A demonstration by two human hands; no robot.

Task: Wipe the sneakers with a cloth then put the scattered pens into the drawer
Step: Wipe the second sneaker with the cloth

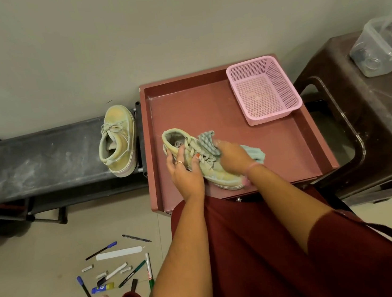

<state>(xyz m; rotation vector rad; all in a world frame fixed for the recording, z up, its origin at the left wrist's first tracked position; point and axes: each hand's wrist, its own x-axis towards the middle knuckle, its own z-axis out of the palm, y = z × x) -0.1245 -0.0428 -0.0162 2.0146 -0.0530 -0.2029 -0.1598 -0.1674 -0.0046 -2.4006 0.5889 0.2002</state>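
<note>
Sneaker (pixel 207 169), pale canvas | left grip (pixel 185 171) clasps it | right grip (pixel 234 157) apparently bunches checked cloth (pixel 207 142)

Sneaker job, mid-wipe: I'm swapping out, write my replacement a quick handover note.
Left hand steadies the pale green lace-up sneaker on the red-brown tray-top cabinet. Right hand presses the pale blue checked cloth on its laces.
Second pale green sneaker sits on the dusty black rack.
Left: finish wiping; scattered pens and markers lie on the floor, none put away.
</note>
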